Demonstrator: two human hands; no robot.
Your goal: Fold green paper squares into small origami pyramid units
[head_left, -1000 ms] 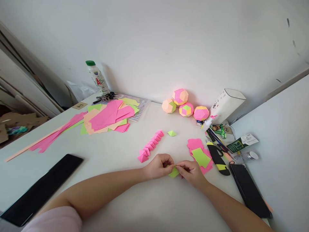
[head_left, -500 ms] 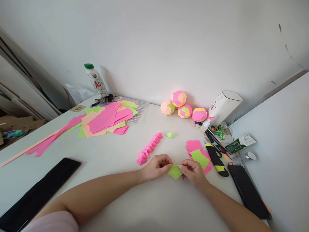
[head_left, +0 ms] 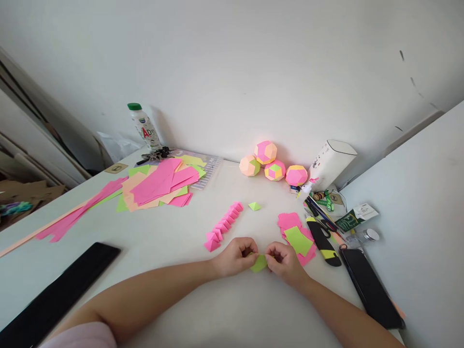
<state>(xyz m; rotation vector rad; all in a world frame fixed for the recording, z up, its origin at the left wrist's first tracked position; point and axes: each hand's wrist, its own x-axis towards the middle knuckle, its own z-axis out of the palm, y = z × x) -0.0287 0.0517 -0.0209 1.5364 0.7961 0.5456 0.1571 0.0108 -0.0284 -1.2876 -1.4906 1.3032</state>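
Between my two hands is a small piece of green paper [head_left: 259, 264], partly covered by the fingers. My left hand [head_left: 237, 256] pinches its left side between thumb and forefinger. The right side is pinched by my right hand [head_left: 284, 262]. Beyond my left hand runs a slanting row of pink folded paper pieces [head_left: 224, 225]. A single green folded piece [head_left: 254, 206] lies apart, to the right of that row. Close to my right hand, a green paper sheet [head_left: 298, 240] rests on a pile of pink paper [head_left: 289, 220].
Several faceted paper balls [head_left: 266, 152] sit against the wall. A utility knife [head_left: 324, 241] and a black phone [head_left: 371, 287] lie at right. Further left are a paper pile [head_left: 159, 183], keys [head_left: 155, 154], a bottle [head_left: 147, 128] and a long black object [head_left: 60, 295].
My hands have drawn closer together, and less of the green paper shows between them. The whole view has shifted slightly; the things on the table keep their places.
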